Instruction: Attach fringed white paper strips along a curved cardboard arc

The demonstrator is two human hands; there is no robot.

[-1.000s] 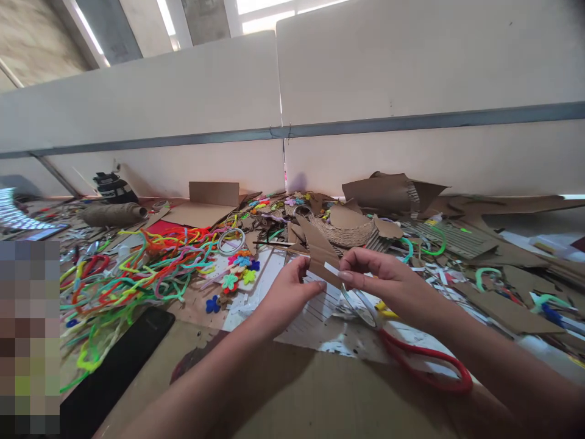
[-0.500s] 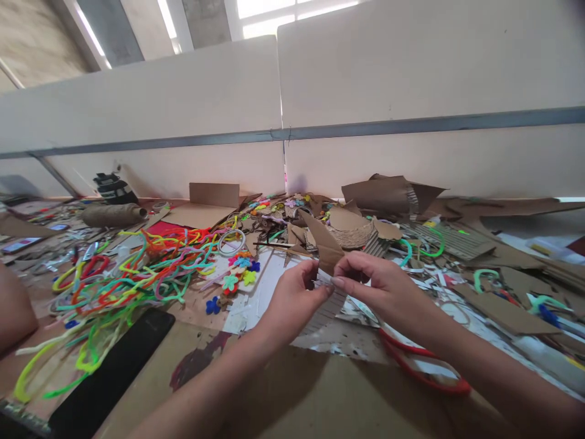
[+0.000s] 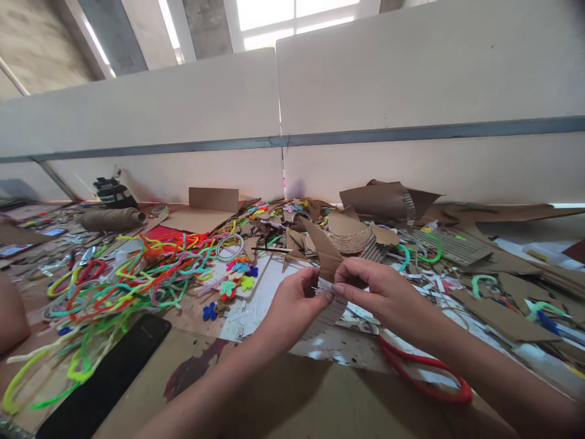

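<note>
In the middle of the head view, a pointed brown cardboard piece (image 3: 323, 244) stands upright between my hands, with a small white paper strip (image 3: 325, 285) across its lower end. My left hand (image 3: 295, 305) pinches the strip and the cardboard's lower end from the left, thumb and finger pressed together. From the right, my right hand (image 3: 372, 285) holds the same spot with thumb and fingertips. My fingers partly hide the grip. Just below the right forearm lie scissors with red handles (image 3: 427, 369), their blades partly under white paper.
Tangled bright pipe cleaners (image 3: 150, 274) cover the left side, beside a flat black object (image 3: 109, 378). Small coloured flowers (image 3: 240, 274) lie left of my hands. Stacked cardboard pieces (image 3: 351, 231) and scraps (image 3: 507, 305) spread behind and right. A twine roll (image 3: 112, 219) lies at back left.
The view has tilted slightly upward, so things sit a little lower in the picture. Both hands keep hold of the cardboard and paper strip, with only slight finger movement.
</note>
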